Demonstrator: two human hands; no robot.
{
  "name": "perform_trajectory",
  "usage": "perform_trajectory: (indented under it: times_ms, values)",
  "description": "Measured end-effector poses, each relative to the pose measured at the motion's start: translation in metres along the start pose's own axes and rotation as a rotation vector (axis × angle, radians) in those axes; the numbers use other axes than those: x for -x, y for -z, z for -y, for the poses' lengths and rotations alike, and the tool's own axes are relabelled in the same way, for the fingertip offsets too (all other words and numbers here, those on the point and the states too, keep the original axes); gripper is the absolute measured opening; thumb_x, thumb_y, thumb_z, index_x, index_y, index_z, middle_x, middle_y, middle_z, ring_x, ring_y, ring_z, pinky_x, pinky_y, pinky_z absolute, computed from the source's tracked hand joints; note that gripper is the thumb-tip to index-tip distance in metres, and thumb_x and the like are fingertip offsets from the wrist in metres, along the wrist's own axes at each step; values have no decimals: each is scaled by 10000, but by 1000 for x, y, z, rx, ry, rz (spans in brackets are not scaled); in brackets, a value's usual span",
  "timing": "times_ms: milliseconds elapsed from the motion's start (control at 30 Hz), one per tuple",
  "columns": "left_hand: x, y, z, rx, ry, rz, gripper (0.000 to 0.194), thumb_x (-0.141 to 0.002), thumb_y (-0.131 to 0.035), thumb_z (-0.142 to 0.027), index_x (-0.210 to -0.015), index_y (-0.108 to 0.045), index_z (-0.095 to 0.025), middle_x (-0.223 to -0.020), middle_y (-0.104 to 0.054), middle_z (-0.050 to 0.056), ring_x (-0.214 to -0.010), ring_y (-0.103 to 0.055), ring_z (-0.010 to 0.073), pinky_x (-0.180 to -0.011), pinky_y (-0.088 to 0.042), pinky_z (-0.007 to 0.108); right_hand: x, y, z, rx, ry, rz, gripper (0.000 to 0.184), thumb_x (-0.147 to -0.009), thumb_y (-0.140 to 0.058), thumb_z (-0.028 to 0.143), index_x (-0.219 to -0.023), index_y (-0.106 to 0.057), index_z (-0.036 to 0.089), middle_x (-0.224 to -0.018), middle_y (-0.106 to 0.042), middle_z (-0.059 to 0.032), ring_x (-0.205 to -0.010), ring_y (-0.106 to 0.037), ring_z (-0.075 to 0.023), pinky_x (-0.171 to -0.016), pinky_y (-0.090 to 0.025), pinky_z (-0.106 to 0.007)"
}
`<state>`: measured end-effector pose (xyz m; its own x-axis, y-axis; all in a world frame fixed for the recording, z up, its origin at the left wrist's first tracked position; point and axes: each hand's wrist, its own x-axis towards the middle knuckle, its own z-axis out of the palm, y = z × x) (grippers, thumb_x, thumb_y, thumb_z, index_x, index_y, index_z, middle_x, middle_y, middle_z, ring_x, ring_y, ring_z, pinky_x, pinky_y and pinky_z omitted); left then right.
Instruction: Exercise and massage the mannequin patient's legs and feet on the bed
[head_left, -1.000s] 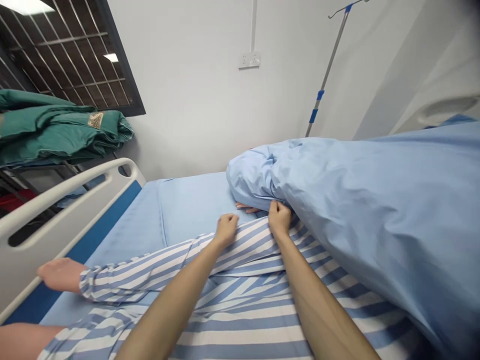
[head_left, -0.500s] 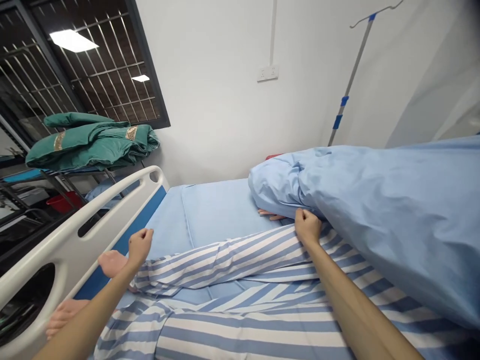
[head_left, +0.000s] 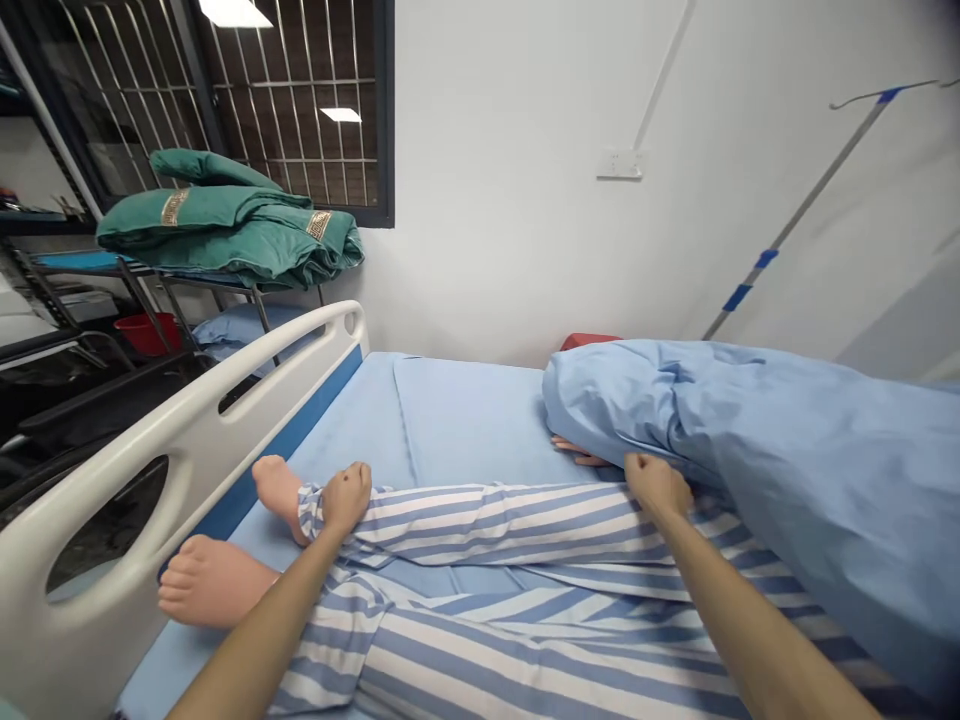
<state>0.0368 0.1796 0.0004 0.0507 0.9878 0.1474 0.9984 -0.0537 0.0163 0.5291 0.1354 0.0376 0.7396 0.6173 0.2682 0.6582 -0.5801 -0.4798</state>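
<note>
A manikin in blue-and-white striped trousers [head_left: 495, 525] lies on a bed, its bare feet [head_left: 217, 582] toward the left end. My left hand [head_left: 346, 497] is closed in a fist at the cuff of the far trouser leg, beside the ankle. At the upper part of that same leg, my right hand [head_left: 658, 483] is also closed, against the edge of a bunched light-blue quilt [head_left: 795, 430]. The fingertips of both hands are turned away, so what they grip is hidden. Some manikin fingers [head_left: 579, 452] stick out from under the quilt.
A white and blue bed end board [head_left: 172, 420] rises at the left. Behind it, folded green bedding [head_left: 232, 225] lies on a rack. An IV pole [head_left: 806, 210] stands by the wall at the right, and something red [head_left: 591, 340] shows behind the quilt. Light-blue sheet [head_left: 480, 410] covers the mattress.
My view has turned, shifting the scene. My left hand has come down from above the foot to the cuff of the far leg. My right hand stays by the quilt's edge, still closed.
</note>
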Motion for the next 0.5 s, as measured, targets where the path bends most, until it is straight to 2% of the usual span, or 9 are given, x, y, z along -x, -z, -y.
perform_trajectory:
  times_ms: [100,167,200,267,333,400,433,500]
  values:
    - [1,-1,-1,49,2,16,329,-869,-298,-180,-989,-604,-195,-966,-634,122,-833,-595,244,-678,-404,338,24,-2,52,-80,132,200,234,-715,-516,248,-550,-654,154,-524,-551,-89,-516,-447,-178,-550,-274,-298]
    - [1,-3,-1,83,-4,-1,309,-862,-318,-176,-960,-611,-192,-949,-640,120,-827,-596,243,-668,-392,329,55,-12,104,-247,302,229,293,-734,-487,273,-472,-560,166,-452,-459,-18,-486,-378,-139,-538,-245,-275]
    - [2,-4,0,108,-1,-19,300,-862,-324,-181,-942,-613,-189,-935,-644,118,-823,-596,241,-667,-385,325,75,-20,133,-350,399,263,322,-742,-474,287,-443,-504,173,-434,-410,8,-483,-347,-126,-530,-229,-266]
    - [2,-6,1,182,58,-61,297,-877,-318,-215,-896,-614,-186,-876,-651,111,-807,-597,237,-667,-373,318,126,-43,191,-425,500,331,350,-743,-468,343,-433,-433,185,-434,-357,42,-485,-324,-108,-510,-219,-242]
    - [1,-6,3,269,135,-97,312,-893,-305,-246,-857,-609,-184,-823,-654,102,-792,-598,225,-671,-363,307,184,-71,242,-648,610,474,379,-764,-441,383,-442,-387,191,-444,-316,56,-491,-305,-98,-496,-210,-227]
    - [-1,-7,7,340,166,-128,320,-898,-298,-238,-827,-604,-178,-821,-657,98,-790,-597,204,-680,-353,291,238,-98,277,-808,617,602,399,-791,-400,403,-450,-370,198,-447,-317,56,-488,-309,-98,-487,-220,-224]
    - [-2,-7,10,365,167,-142,322,-898,-294,-221,-814,-601,-173,-821,-658,98,-792,-597,194,-684,-348,282,260,-110,288,-854,583,619,402,-808,-367,393,-455,-381,201,-447,-342,51,-487,-319,-103,-485,-228,-227]
    - [-3,-8,14,403,156,-157,332,-897,-283,-193,-788,-595,-166,-804,-659,96,-786,-596,178,-685,-341,268,289,-129,297,-898,509,524,397,-839,-328,363,-486,-413,203,-475,-407,38,-514,-348,-115,-498,-246,-235]
